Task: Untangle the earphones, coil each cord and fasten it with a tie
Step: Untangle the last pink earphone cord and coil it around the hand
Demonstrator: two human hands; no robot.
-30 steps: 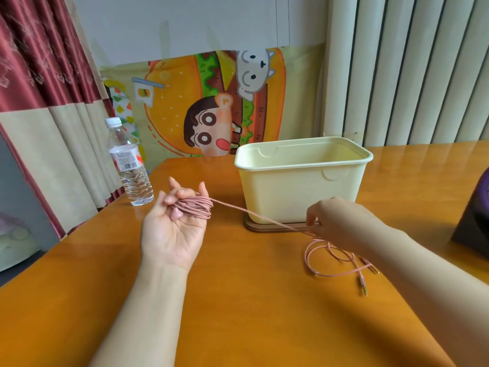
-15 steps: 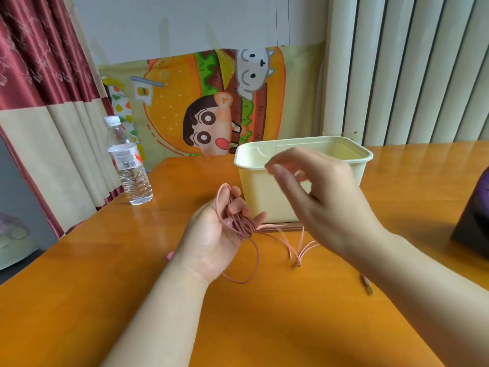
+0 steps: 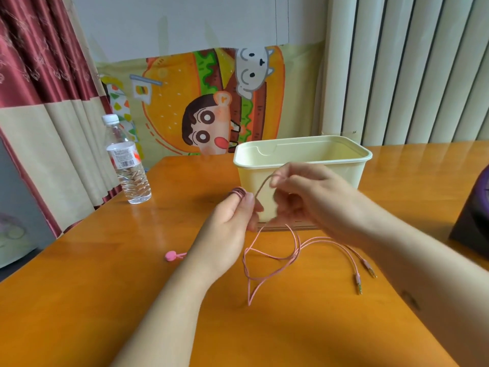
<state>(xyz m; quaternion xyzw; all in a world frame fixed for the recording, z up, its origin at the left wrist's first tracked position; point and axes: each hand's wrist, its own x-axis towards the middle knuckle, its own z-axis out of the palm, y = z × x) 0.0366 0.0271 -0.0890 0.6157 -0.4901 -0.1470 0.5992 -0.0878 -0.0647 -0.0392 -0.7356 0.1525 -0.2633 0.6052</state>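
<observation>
Raised since before, the right hand (image 3: 312, 200) pinches the pink cord (image 3: 293, 242) beside the left hand (image 3: 230, 223) — which grips the coil (image 3: 239, 193) — so another loop is forming.

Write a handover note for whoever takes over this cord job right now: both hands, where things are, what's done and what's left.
Left hand grips the pink cord by its coil, wound round its fingers.
Right hand pinches the next stretch just above it.
Loose tail and two plugs lie on the table before the cream bin; pink tie lies left of the left wrist.
Done: cord partly coiled. Left: wind the tail, fasten with the tie.
</observation>
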